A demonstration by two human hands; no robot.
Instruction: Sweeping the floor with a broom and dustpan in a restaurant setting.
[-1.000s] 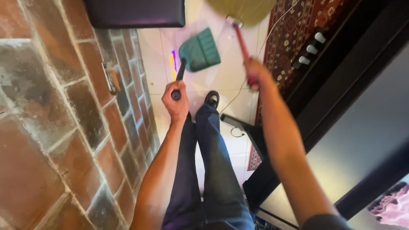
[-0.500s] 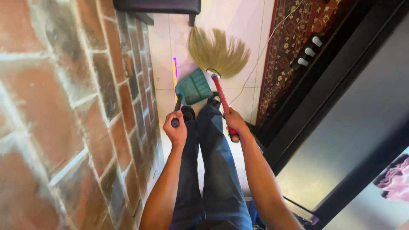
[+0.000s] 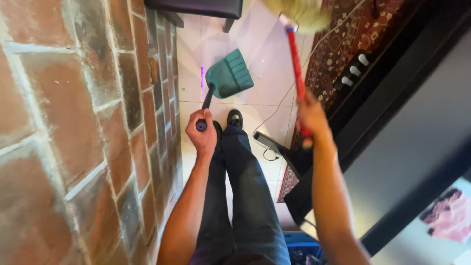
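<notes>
Left hand (image 3: 202, 133) is clenched round the dark handle of the dustpan (image 3: 228, 75), knuckles up, the handle's end just poking out below the fist. The green pan hangs out ahead over the white floor (image 3: 267, 59), its ribbed scoop tilted and its front lip aimed toward the top right. Whether it touches the tiles, I cannot tell.

Right hand (image 3: 310, 116) is wrapped tight on the red stick of the broom (image 3: 296, 54), the butt end showing just below the grip. The stick runs up and away; the straw head is blurred at the top edge, close to the rug (image 3: 343, 49).

Between the two tools there is bare tile, and that is the open room. It is a narrow lane: the brick wall (image 3: 73, 122) presses in hard on the left, right beside the left forearm, and dark furniture (image 3: 392, 93) closes the right side beyond the rug. A cord (image 3: 274, 110) trails across the tiles. A dark shoe (image 3: 234, 118) sits just beside the left fist, legs below. A dark seat edge (image 3: 196, 7) caps the lane at the top.
</notes>
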